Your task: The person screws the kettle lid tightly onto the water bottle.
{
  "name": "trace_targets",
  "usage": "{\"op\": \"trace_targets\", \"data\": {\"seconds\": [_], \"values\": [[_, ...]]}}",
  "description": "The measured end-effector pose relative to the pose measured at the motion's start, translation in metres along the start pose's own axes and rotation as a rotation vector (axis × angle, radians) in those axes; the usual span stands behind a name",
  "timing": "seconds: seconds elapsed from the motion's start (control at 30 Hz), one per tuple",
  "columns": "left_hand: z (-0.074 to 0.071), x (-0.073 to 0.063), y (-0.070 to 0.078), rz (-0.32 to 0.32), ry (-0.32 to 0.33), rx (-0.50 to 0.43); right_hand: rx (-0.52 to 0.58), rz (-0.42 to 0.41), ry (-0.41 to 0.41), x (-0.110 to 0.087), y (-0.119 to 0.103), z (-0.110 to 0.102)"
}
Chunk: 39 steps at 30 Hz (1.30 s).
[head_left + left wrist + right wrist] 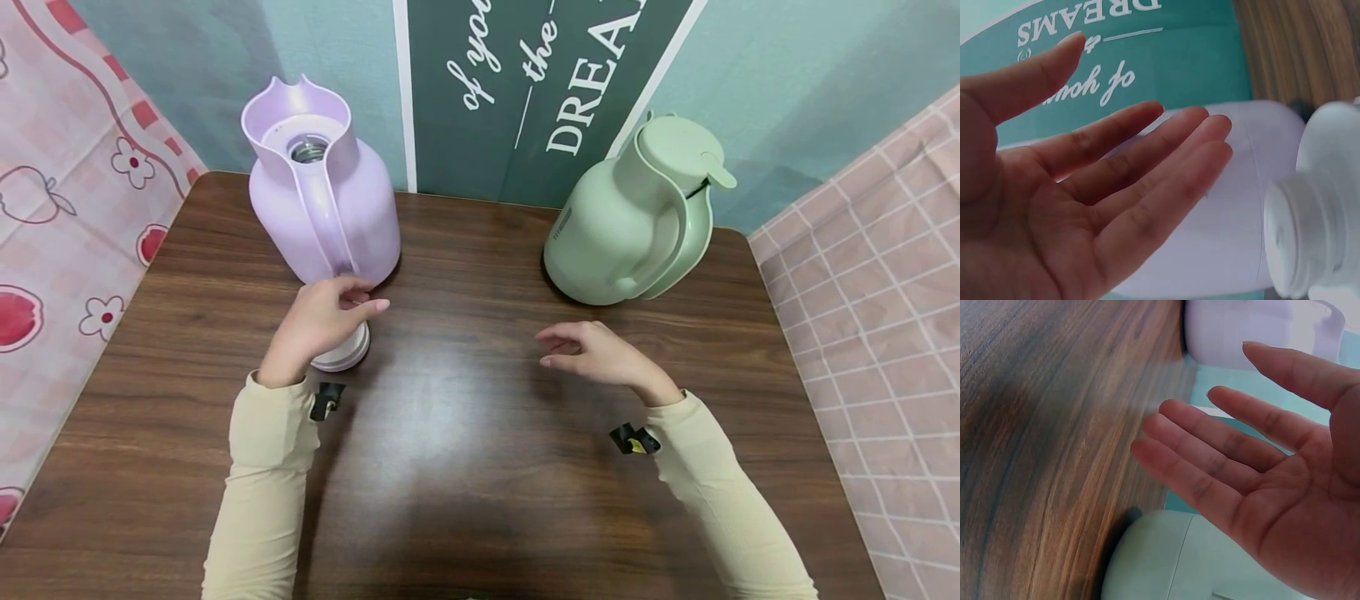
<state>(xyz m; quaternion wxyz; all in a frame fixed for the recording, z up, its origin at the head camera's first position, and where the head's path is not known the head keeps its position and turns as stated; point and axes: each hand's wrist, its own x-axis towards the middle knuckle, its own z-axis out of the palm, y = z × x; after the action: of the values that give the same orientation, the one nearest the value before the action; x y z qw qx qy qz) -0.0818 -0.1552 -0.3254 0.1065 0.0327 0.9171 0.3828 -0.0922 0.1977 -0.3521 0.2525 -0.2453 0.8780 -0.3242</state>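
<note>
My left hand (324,317) hovers above a round whitish lid (347,353), partly covering it in the head view; its fingers are relaxed and hold nothing. The lid (1304,231) appears with its narrower stopper end showing in the left wrist view. Just behind that hand stands a lilac thermos jug (330,208), its top uncovered and the metal neck visible. My right hand (600,354), empty with loosely bent fingers, is over the table in front of a green thermos jug (600,225). The green jug has its lid on and its handle toward the right.
Both jugs stand on a dark wood table (450,467) near its back edge. Behind them hangs a teal backdrop with a dark lettered panel (517,108). A fruit-patterned cloth (60,250) borders the left side, a pink grid cloth (885,317) the right.
</note>
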Motion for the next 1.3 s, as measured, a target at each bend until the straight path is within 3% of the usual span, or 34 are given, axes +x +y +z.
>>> {"op": "trace_targets", "data": {"seconds": [0.33, 0.6, 1.3], "values": [[-0.014, -0.009, -0.007, 0.0, 0.074, 0.037, 0.026, -0.017, 0.002, 0.0, -0.003, 0.006], [-0.022, -0.012, -0.008, -0.014, 0.176, 0.06, 0.019, -0.03, 0.009, 0.001, -0.004, 0.009], [-0.03, -0.005, 0.009, 0.035, 0.249, 0.022, 0.013, -0.08, -0.049, 0.005, -0.013, 0.017]]}}
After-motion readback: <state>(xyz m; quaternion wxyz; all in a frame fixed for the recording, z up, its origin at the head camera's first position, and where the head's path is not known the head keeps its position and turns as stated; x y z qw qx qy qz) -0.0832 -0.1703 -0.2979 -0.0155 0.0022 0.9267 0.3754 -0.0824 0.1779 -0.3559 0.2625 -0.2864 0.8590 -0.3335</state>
